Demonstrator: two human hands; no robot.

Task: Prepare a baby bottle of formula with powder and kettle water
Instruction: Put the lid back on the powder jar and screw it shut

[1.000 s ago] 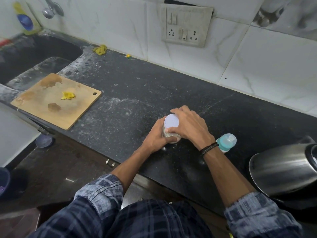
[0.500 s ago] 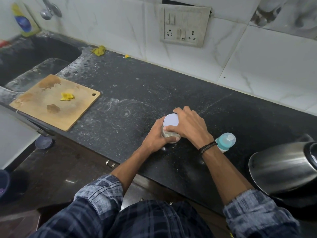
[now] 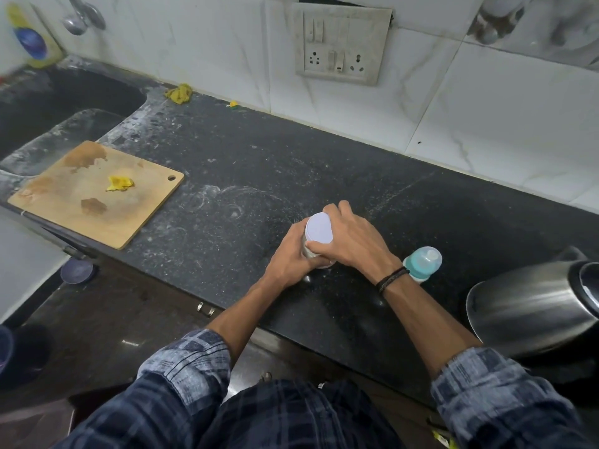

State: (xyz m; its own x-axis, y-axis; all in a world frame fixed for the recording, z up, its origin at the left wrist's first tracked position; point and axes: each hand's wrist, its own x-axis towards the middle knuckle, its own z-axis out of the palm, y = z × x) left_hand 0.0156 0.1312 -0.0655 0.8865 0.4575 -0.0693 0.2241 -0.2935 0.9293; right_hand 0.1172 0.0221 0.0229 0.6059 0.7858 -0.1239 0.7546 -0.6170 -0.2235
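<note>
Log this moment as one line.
left hand: grips jar | right hand: grips white lid, on jar | baby bottle: upright, beside right wrist | kettle: far right

White-lidded jar (image 3: 319, 227) stands upright, capped teal bottle (image 3: 424, 262) beside it, steel kettle (image 3: 531, 306) near.

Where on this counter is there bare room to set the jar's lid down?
Widest bare stretch: counter between the cutting board and the left hand holding the jar. Also free behind the jar, up to the wall. Crowded by the right hand: baby bottle and kettle stand close.
</note>
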